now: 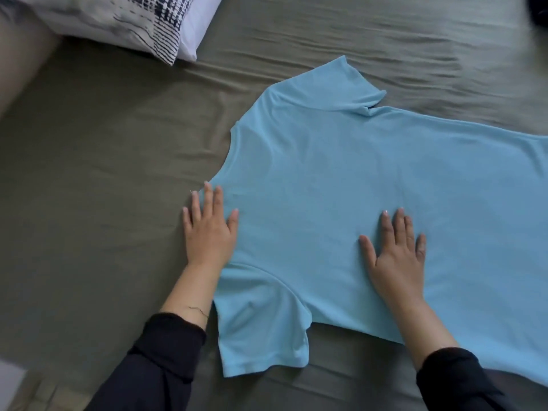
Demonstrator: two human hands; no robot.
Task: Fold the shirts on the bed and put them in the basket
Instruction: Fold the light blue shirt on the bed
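Observation:
A light blue short-sleeved shirt (341, 185) lies spread flat on the olive-green bed sheet (98, 179), its neck end toward the left and its body running off the right edge of the view. One sleeve points to the far side, the other toward me. My left hand (207, 229) lies flat with straight fingers at the shirt's shoulder edge, partly on the sheet. My right hand (394, 247) presses flat on the middle of the shirt, fingers spread. No basket is in view.
A white pillow (133, 22) with a dark blue-black pattern lies at the far left of the bed. A dark object (538, 10) shows at the top right corner. The sheet is wrinkled behind the shirt. Light flooring shows at the bottom left.

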